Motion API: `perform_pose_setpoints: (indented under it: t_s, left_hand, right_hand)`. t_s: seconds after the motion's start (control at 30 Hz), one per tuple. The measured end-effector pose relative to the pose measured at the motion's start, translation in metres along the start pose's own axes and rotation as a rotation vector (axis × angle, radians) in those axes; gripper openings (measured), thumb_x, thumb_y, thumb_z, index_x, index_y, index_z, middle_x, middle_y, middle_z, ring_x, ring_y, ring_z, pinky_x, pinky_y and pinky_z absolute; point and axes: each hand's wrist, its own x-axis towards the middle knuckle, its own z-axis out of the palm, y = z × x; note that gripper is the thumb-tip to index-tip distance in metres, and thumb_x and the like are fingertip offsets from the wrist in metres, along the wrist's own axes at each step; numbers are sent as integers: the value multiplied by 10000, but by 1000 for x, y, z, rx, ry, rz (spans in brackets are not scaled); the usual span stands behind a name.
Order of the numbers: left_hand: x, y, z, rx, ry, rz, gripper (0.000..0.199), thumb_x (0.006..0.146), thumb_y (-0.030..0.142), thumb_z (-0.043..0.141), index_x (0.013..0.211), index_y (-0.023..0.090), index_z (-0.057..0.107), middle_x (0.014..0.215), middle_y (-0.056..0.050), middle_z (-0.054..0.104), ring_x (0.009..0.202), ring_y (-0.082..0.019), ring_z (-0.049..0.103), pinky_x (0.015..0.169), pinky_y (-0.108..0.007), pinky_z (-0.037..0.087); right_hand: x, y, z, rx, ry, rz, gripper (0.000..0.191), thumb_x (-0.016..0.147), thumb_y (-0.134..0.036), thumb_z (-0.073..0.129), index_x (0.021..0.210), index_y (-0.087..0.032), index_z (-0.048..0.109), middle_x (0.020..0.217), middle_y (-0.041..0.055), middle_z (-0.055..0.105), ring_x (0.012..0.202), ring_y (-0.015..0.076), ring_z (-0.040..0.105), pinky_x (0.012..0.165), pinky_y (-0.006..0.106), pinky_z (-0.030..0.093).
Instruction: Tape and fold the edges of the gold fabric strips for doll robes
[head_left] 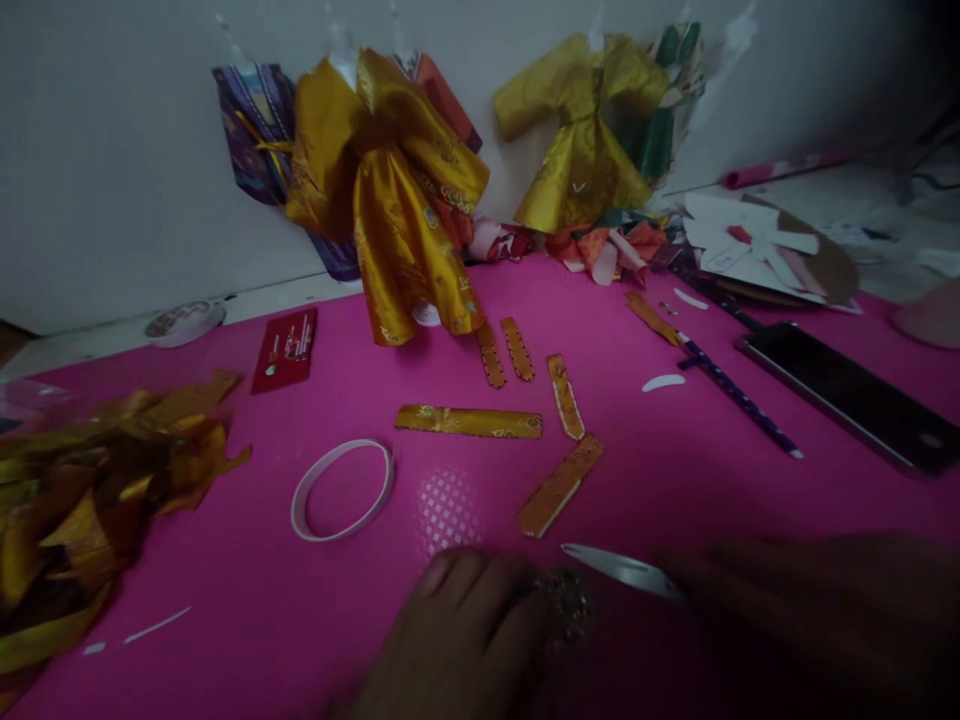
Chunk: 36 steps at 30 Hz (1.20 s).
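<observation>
My left hand (pixel 472 625) is at the bottom centre, its fingers curled together beside a small blurred shiny object (pixel 562 610); what it grips, if anything, I cannot make out. At the lower right, my right hand (pixel 787 590) is dark and blurred, closed around scissors (pixel 622 568) whose pale blades point left. Beyond the blades lies an orange-gold fabric strip (pixel 562 485), touching a shorter strip (pixel 565 398). A long gold strip (pixel 469 421) lies flat farther left. Two narrow strips sit behind, below the gold gown.
Fabric scraps (pixel 97 510) are piled at the left. A white ring (pixel 343 490) and red card (pixel 285 350) lie on the pink surface (pixel 255 590). Small gold gowns (pixel 409 220) hang against the wall. A phone (pixel 855 390) and purple stick (pixel 742 400) lie at the right.
</observation>
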Motion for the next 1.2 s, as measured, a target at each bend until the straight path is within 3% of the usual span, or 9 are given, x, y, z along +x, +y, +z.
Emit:
perform_pose_setpoints:
  t_s: [0.23, 0.33, 0.47, 0.77, 0.87, 1.0, 1.2]
  left_hand:
    - [-3, -5, 4, 77, 97, 35, 179, 1014, 325, 516, 1013, 192, 634, 1111, -59, 706, 906, -231, 625, 773, -373, 499]
    - [-5, -6, 7, 135, 97, -2, 96, 960, 263, 584, 1005, 193, 632, 1193, -71, 691, 960, -255, 620, 804, -397, 492]
    - [-5, -6, 7, 164, 72, 0, 142, 873, 259, 682, 994, 201, 633, 1228, -68, 688, 950, -255, 621, 793, -396, 482]
    - [-1, -8, 10, 154, 126, -21, 127, 858, 277, 705, 952, 220, 641, 1236, -25, 694, 926, -229, 600, 795, -364, 438]
    - [-2, -8, 9, 150, 114, -18, 144, 880, 283, 694, 996, 216, 641, 1257, -21, 686, 943, -227, 594, 813, -362, 429]
    - [-4, -8, 7, 157, 84, -13, 139, 877, 296, 696, 978, 220, 638, 1266, -19, 685, 935, -231, 598, 800, -366, 427]
    - [-3, -8, 9, 144, 96, -10, 145, 861, 305, 690, 971, 223, 644, 1238, -18, 702, 908, -227, 613, 775, -366, 441]
  right_hand:
    - [-12, 15, 5, 55, -59, -22, 400, 753, -131, 534, 1090, -288, 683, 851, 24, 751, 636, 212, 685, 532, 305, 489]
    - [-15, 17, 8, 94, -42, -46, 521, 659, -116, 466, 1082, -334, 679, 901, -1, 772, 636, 244, 716, 518, 350, 534]
    - [-11, 17, 10, 76, -47, -54, 562, 663, -119, 463, 1138, -345, 663, 957, 5, 778, 692, 274, 737, 540, 388, 575]
    - [-5, 17, 9, 106, -140, -61, 514, 650, -111, 517, 1094, -316, 676, 952, 24, 773, 646, 258, 720, 489, 355, 524]
    - [-2, 15, 10, 107, -109, -54, 447, 740, -146, 560, 1148, -294, 667, 929, 48, 763, 681, 248, 708, 556, 348, 524]
    - [9, 9, 9, 96, -80, -9, 322, 819, -194, 590, 1119, -271, 679, 805, 49, 731, 649, 226, 670, 514, 310, 476]
    - [18, 7, 6, 98, -96, -3, 294, 807, -168, 592, 1076, -255, 673, 785, 41, 720, 614, 205, 654, 501, 298, 456]
